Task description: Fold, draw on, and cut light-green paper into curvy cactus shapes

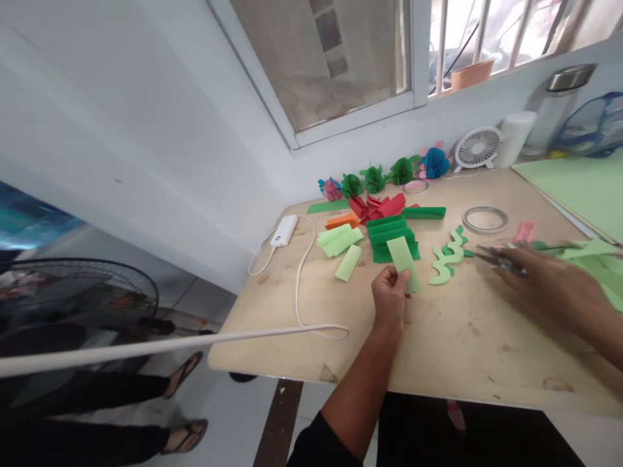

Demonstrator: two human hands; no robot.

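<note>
My left hand (389, 295) pinches a light green paper strip (402, 254) upright between thumb and fingers, above the wooden table. Blurred by motion, my right hand (548, 279) is closed around a pair of scissors (503, 259) whose blades point left. Between the hands lie wavy light green paper cutouts (442, 264) with darker green pieces under them. Behind the held strip is a stack of folded dark green paper (389, 235). Light green strips (338, 240) and a single light green rectangle (348, 263) lie left of it.
Red folded paper (377, 207), an orange piece (341, 221) and several honeycomb paper figures (374, 179) stand toward the wall. A tape roll (485, 219), pink clip (524, 232) and small fan (479, 148) are at right. A white cable (299, 279) crosses the left side from a power strip (285, 230).
</note>
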